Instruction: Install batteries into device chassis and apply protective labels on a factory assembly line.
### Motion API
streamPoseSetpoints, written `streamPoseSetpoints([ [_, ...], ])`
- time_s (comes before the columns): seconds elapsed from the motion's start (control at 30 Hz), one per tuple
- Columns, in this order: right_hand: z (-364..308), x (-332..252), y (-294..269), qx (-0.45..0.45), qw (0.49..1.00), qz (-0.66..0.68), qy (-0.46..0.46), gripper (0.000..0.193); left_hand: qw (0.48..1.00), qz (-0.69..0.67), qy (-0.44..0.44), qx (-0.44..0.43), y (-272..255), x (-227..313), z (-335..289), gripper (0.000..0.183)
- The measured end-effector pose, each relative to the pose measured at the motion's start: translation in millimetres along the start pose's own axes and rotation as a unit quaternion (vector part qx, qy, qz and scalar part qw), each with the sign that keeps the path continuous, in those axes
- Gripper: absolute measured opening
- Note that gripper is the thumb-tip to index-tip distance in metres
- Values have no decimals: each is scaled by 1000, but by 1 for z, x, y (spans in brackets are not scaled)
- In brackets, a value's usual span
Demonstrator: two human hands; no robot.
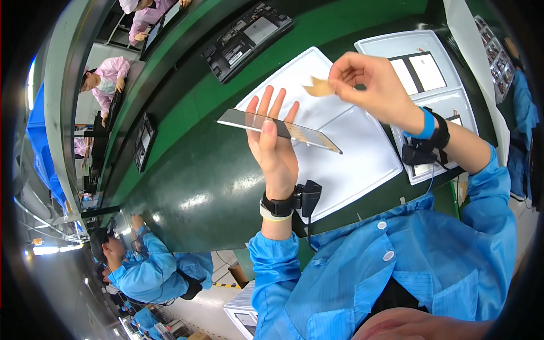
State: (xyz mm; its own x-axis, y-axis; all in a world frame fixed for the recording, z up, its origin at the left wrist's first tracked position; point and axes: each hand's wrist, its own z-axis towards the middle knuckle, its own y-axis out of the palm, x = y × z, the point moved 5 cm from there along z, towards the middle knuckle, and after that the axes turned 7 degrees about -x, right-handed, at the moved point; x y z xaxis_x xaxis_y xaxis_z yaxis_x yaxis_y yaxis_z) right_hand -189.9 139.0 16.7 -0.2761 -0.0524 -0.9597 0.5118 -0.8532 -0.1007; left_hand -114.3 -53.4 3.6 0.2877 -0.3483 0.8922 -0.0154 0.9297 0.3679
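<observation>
The green workbench (192, 195) runs across the view and carries all the work parts. The white tray (357, 178) lies on it, directly beneath both hands. The divided tray (371, 43) stands just beside it on the right and holds several flat black-and-white packs (417, 72); the right forearm partly covers its lower section. Beyond the white tray lies an open device chassis (247, 41), internal parts exposed. A second open chassis (144, 140) lies farther left, well apart from the hands.

The left hand (279, 156) supports the flat panel (245, 119) above the white tray. The thumb presses on the near face; the fingers extend behind it, slightly spread. The panel is tilted, and its right part shows a tan area. The right hand (371, 85) pinches a small curled tan strip (319, 87) between thumb and forefinger, above and to the right of the panel.

Progress, as judged: the strip is separate from the panel, so this handling step appears partly done. The panel is in hand, not yet set down. Whether the strip comes from the panel cannot be told.
</observation>
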Motion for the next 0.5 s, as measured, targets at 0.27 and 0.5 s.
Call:
streamPoseSetpoints([
  [0.27, -24, -47, 52, -71, 976, -144, -146, 10, 999, 24, 31, 27, -4, -9, -4, 69],
  [0.5, -14, -29, 45, -73, 986, -104, -105, 8, 998, 41, 46, 6, -3, -11, -5, 72],
])
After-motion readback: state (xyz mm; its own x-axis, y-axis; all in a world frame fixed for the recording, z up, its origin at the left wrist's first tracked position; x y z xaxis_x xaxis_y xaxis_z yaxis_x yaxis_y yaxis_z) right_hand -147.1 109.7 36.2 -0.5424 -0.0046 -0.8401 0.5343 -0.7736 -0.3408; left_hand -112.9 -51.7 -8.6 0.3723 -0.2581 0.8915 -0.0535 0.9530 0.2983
